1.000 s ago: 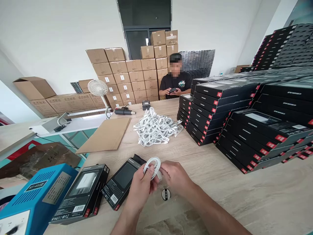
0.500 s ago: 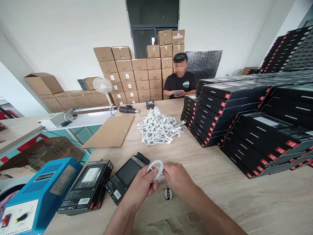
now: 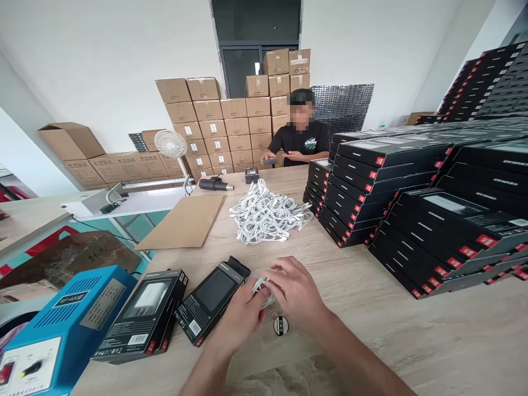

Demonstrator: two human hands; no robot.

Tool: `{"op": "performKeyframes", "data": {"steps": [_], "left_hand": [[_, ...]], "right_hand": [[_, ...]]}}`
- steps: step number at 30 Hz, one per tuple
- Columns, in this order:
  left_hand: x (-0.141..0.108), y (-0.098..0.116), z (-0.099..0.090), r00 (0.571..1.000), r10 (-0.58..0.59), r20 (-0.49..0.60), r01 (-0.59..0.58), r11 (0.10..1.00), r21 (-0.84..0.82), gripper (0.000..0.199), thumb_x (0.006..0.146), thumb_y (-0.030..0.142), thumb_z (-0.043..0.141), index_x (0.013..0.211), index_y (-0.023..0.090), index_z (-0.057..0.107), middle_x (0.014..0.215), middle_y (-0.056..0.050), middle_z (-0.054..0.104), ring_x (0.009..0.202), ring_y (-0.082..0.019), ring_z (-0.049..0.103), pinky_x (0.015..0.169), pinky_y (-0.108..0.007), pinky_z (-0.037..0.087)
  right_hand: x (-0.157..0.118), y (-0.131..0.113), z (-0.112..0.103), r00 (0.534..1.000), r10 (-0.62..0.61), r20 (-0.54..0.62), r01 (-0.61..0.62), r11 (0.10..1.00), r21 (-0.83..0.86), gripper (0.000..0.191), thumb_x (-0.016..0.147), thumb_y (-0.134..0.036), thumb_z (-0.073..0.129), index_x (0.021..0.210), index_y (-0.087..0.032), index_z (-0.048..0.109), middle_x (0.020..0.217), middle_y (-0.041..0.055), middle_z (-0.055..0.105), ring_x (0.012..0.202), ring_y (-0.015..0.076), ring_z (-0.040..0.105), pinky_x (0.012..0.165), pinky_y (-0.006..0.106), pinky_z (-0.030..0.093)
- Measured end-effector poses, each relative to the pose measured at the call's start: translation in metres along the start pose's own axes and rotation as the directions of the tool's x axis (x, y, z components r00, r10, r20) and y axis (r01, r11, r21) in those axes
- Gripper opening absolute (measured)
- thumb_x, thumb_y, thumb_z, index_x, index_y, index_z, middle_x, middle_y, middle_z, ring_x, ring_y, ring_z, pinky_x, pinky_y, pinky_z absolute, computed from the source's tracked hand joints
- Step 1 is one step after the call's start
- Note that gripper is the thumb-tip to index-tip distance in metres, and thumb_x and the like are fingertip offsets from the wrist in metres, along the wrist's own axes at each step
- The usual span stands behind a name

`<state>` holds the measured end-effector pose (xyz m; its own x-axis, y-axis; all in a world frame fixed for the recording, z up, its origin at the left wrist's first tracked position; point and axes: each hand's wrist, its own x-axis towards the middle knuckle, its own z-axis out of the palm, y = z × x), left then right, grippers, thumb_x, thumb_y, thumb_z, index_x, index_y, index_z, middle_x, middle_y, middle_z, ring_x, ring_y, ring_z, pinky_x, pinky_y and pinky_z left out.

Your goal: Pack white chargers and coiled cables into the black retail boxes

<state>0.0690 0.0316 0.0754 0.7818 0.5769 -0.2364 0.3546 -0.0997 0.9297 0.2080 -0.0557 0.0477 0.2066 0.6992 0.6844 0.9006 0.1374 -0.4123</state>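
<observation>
One white cable (image 3: 258, 284) is grasped by the left hand (image 3: 242, 313); the grip of the right hand (image 3: 299, 289) is unclear. One box (image 3: 213, 294) is seen flap-open.

head | head-worn, looking forward and down | tabletop (image 3: 412, 330) close below | wall (image 3: 103, 60) beyond

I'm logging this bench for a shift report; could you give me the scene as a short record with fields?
Left hand: holds a white coiled cable
Right hand: fingers at the cable; grip unclear
Left of hands: black box, flap raised at its far end
Below hands: round disc on the table
Beyond hands: pile of white cables
Right side: stacked black boxes
Far side: co-worker in a dark shirt
</observation>
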Motion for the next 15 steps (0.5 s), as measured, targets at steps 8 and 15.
{"op": "performKeyframes", "data": {"steps": [8, 15], "left_hand": [[0.0, -0.004, -0.002, 1.0, -0.01, -0.023, 0.009, 0.997, -0.077, 0.036, 0.087, 0.057, 0.053, 0.08, 0.021, 0.049, 0.057, 0.007, 0.037, 0.053, -0.009, 0.032, 0.047, -0.022, 0.022], [0.001, -0.002, 0.015, 0.993, 0.119, -0.016, -0.12, 0.975, -0.189, 0.047, 0.085, 0.067, 0.055, 0.084, 0.021, 0.05, 0.056, 0.005, 0.05, 0.049, -0.01, 0.04, 0.046, -0.023, 0.028]], "right_hand": [[0.008, -0.017, -0.014, 0.943, 0.038, -0.331, 0.058, 0.959, 0.277, 0.012, 0.092, -0.013, 0.064, 0.09, -0.022, 0.071, 0.084, 0.0019, 0.069, 0.081, 0.0186, 0.059, 0.074, 0.034, 0.045], [0.005, 0.006, -0.004, 0.879, 0.447, 0.168, -0.406, 0.513, 0.756, 0.034, 0.085, -0.044, 0.071, 0.111, -0.023, 0.067, 0.1, 0.004, 0.069, 0.089, 0.0201, 0.062, 0.076, 0.031, 0.051]]}}
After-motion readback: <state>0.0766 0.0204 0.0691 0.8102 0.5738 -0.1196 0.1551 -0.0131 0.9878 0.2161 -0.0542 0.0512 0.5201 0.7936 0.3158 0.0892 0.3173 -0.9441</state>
